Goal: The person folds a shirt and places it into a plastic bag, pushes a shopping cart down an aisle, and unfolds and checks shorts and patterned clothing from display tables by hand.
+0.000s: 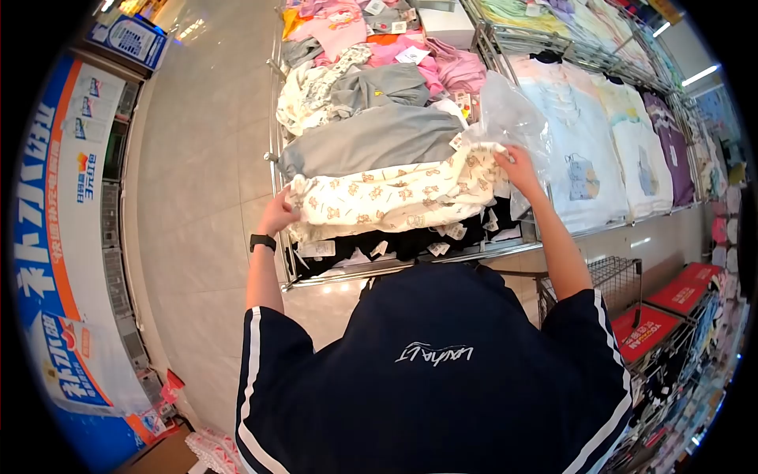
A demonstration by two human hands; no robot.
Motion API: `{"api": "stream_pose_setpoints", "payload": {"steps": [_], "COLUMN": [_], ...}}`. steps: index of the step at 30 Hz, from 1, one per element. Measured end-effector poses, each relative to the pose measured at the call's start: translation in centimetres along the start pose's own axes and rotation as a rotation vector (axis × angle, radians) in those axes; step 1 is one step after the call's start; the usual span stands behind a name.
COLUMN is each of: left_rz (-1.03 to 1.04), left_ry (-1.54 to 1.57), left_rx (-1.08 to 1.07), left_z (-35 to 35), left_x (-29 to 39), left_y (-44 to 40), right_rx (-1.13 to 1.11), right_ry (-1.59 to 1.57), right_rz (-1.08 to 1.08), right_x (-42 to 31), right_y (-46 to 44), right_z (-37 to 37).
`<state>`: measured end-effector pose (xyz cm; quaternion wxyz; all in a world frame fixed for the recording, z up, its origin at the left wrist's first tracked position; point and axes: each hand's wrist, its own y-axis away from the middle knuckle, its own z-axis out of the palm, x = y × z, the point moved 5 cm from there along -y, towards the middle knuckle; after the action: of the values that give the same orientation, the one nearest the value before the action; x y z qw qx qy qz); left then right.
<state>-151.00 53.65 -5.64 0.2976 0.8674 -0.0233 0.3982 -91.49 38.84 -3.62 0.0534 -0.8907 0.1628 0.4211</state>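
A cream garment with a small brown print [387, 196] lies stretched sideways across the front of a display rack. My left hand [278, 213], with a dark watch on the wrist, pinches its left end. At the upper right end, my right hand [518, 168] has its fingers closed on the same garment. Just behind it lies a grey garment [379, 134]. Black garments with white tags [410, 243] show below its front edge. Beside my right hand is a clear plastic bag [509, 114].
The rack's metal rail [410, 270] runs close in front of my body. Pink clothes [454, 63] are piled farther back. White shirts [576, 150] lie on the rack to the right. A wire basket [604, 280] stands at the lower right, and a printed display [59, 197] at the left.
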Motion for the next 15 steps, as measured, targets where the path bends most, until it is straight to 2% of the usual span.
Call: {"api": "stream_pose_setpoints", "payload": {"steps": [1,2,5,8,9,10,11,12,14,15], "left_rz": [-0.014,0.023,0.131,0.170,0.122,0.101,0.035,0.089,0.011,-0.028], "left_ry": [-0.273,-0.270,-0.249,-0.424,-0.391,-0.421,-0.288,-0.388,-0.399,-0.400], "left_rx": [-0.042,0.038,0.280,0.439,0.480,0.521,0.558,0.681,0.755,0.790], "left_z": [0.2,0.1,0.5,-0.3,-1.2,-2.6,-3.5,-4.9,-5.4,-5.2], "left_x": [0.0,0.1,-1.3,-2.9,-1.1,-2.7,-1.2,-3.0,-4.5,-4.7], "left_y": [0.1,0.0,-1.2,-1.9,0.1,0.0,2.4,2.6,3.0,3.1], "right_rx": [0.052,-0.020,0.034,0.078,0.084,0.093,0.103,0.091,0.058,0.066], "right_ry": [-0.128,-0.353,-0.598,-0.552,-0.517,-0.485,-0.453,-0.431,-0.383,-0.244], "right_rz": [-0.028,0.100,0.121,0.184,0.208,0.234,0.263,0.260,0.255,0.255], "right_x": [0.9,2.4,1.8,1.6,1.7,1.9,2.2,2.1,2.0,3.0], "right_y": [-0.1,-0.5,0.0,0.4,0.4,0.5,0.7,0.8,0.8,0.0], "right_z": [0.3,1.1,0.5,-0.5,-1.1,-1.8,-2.3,-2.5,-2.4,-1.6]}}
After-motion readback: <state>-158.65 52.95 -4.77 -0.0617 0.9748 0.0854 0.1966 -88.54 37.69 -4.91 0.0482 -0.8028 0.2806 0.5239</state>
